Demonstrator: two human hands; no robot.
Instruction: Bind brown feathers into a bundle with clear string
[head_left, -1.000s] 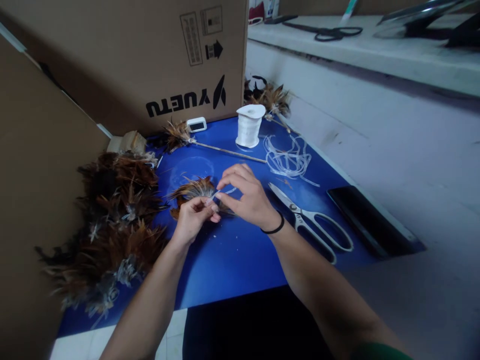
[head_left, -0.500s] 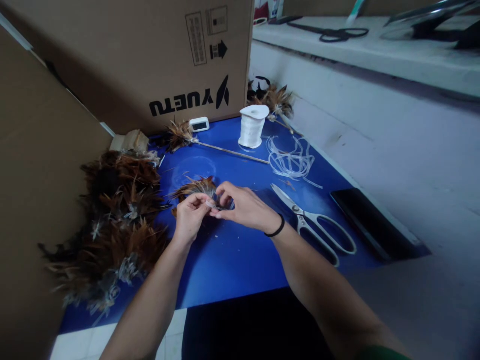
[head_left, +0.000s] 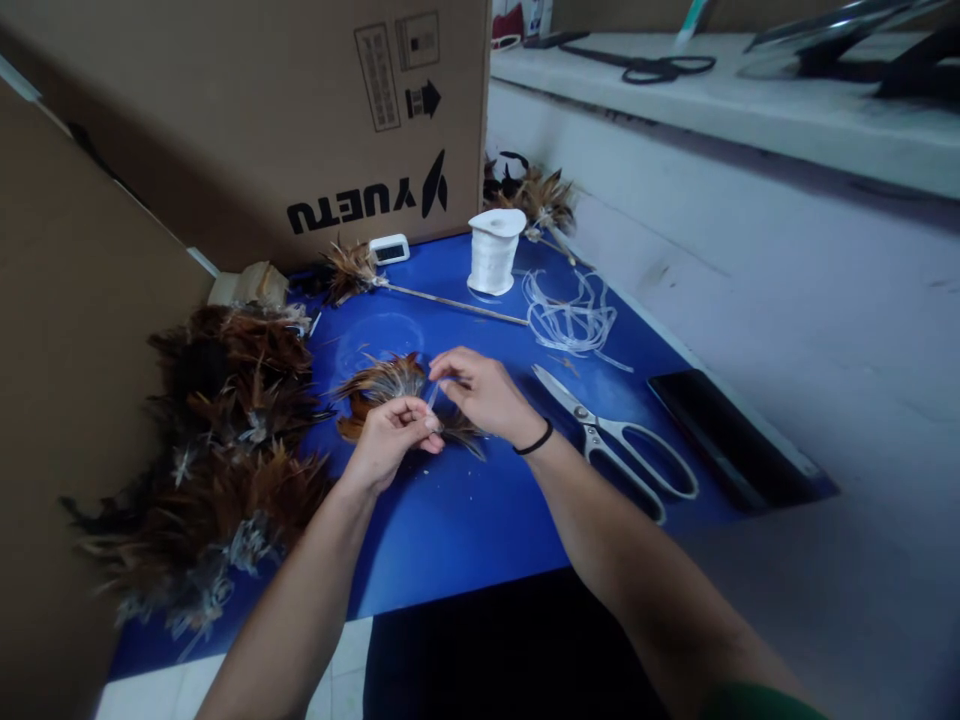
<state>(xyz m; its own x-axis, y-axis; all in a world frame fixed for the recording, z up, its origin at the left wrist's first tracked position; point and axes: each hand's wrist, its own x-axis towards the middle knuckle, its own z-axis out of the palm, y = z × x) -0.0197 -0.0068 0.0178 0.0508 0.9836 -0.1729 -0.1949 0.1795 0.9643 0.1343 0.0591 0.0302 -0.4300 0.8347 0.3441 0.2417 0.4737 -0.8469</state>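
A small bunch of brown and grey feathers (head_left: 386,378) lies at the middle of the blue table. Its quill end runs under the fingers of my left hand (head_left: 397,435), which is closed on it. My right hand (head_left: 480,390) is just right of the bunch, thumb and fingers pinched on a thin clear ribbon (head_left: 433,393) that stretches down to the left fingertips. Darker feather tips stick out beneath the right hand. Large silver scissors (head_left: 615,440) lie with blades apart, right of my right wrist.
Feather bundles (head_left: 240,450) are piled at left. A white ribbon spool (head_left: 496,252), loose clear ribbon strips (head_left: 571,315) and a feathered stick (head_left: 457,303) lie farther back. A dark phone (head_left: 739,440) is at right. A cardboard box (head_left: 247,120) stands behind; a ledge (head_left: 750,100) runs along the wall.
My right hand has moved away from the left fingertips, drawing the ribbon up between them. More of the feathers shows below it. The whole view has shifted slightly.
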